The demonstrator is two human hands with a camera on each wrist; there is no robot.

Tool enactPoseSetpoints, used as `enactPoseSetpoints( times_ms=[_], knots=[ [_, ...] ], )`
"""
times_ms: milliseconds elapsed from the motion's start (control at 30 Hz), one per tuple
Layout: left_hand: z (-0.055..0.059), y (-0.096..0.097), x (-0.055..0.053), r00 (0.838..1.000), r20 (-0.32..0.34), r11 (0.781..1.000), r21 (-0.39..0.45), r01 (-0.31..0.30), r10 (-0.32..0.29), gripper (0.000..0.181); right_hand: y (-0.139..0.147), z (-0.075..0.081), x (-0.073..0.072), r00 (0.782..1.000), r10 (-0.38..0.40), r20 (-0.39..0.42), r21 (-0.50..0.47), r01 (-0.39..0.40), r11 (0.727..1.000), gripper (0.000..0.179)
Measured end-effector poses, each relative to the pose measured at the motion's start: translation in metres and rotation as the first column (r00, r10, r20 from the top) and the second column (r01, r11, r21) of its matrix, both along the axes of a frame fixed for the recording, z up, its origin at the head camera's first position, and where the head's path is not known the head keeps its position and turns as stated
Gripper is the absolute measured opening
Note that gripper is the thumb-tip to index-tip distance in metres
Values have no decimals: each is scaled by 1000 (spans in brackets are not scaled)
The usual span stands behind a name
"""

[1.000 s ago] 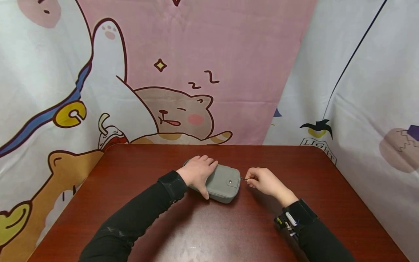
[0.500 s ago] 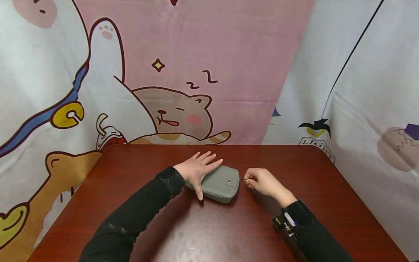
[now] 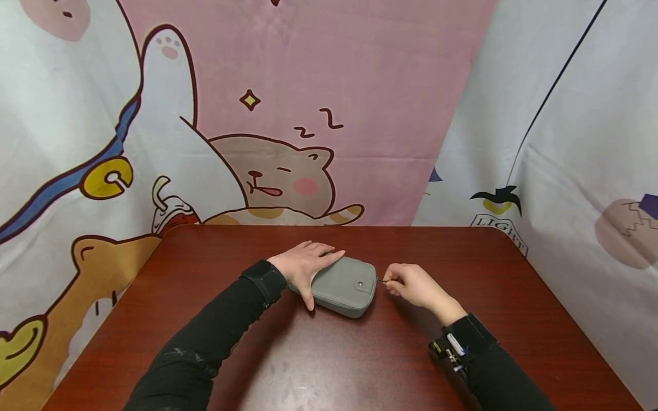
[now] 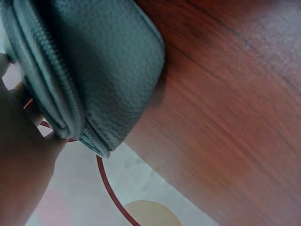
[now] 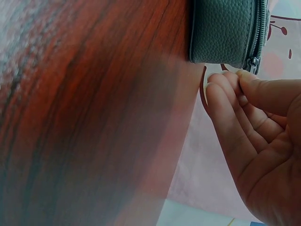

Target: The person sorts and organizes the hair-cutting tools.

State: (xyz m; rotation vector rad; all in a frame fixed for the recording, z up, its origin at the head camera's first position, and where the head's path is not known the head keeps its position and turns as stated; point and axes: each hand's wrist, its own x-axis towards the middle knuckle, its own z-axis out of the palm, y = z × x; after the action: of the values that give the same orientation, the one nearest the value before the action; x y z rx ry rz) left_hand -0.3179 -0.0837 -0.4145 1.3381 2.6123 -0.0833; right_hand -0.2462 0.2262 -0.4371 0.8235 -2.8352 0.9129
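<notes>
A grey-green zip case [image 3: 345,282] of pebbled leather lies on the table, a snap tab on its right end. My left hand [image 3: 300,267] holds its left part from above, thumb down the near side and fingers over the far side. The left wrist view shows the case's zipper edge [image 4: 56,70] beside that hand. At the right end, my right hand [image 3: 415,285] pinches the zipper pull between thumb and curled fingers. In the right wrist view the zipper slider [image 5: 253,63] sits at the case's corner, and the fingertips mostly hide the pull.
The reddish-brown wooden table [image 3: 319,365] extends on all sides of the case. Behind it hangs a cloth backdrop [image 3: 380,114] printed with cartoon cats, meeting the table's far edge.
My left hand lifts its spread fingers and shifts left along the case, then settles lower onto it. My right hand keeps its pinch and stays almost still.
</notes>
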Motion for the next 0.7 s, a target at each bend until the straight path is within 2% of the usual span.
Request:
enactPoseSetpoints(
  times_ms=[433,700],
  knots=[
    [-4,0,-4,998,-57,999,44,-16,18,133,1,-1,-2,1000,-14,-19,24,15,1000,18],
    [-8,1,-2,995,-96,999,37,-14,17,132,1,-1,-1,996,3,-90,55,2,998,20]
  ],
)
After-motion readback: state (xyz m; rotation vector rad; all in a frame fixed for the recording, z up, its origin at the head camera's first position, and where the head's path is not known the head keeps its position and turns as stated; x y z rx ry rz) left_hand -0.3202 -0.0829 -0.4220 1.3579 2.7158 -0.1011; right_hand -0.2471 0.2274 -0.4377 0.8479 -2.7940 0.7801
